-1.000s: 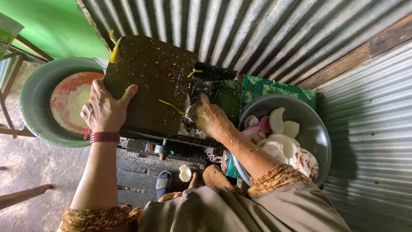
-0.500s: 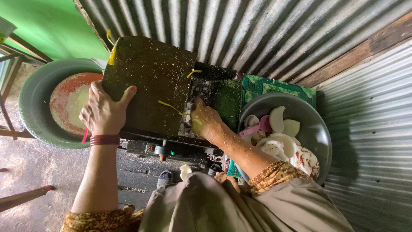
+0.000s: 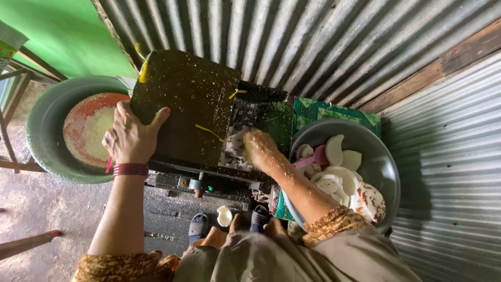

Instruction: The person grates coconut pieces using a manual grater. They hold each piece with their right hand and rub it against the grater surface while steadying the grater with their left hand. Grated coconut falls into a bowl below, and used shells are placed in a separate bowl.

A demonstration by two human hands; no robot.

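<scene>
Head view, looking down: left hand [image 3: 128,137] spread flat on dark speckled cover [image 3: 185,104] of grating machine, right hand [image 3: 259,149] closed around white coconut piece [image 3: 236,141], pressing it into feed opening just beside cover. Feeding step judged in progress; next move calling for steady downward pressure, fingers clear of opening. Grey bowl [image 3: 378,162] of white pieces at right, green basin [image 3: 44,130] of shreds at left, corrugated wall close behind.

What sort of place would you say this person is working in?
Probably a small shed for grating coconut: corrugated metal walls, a flake-spattered grating machine, and a metal bowl of white coconut pieces.
</scene>
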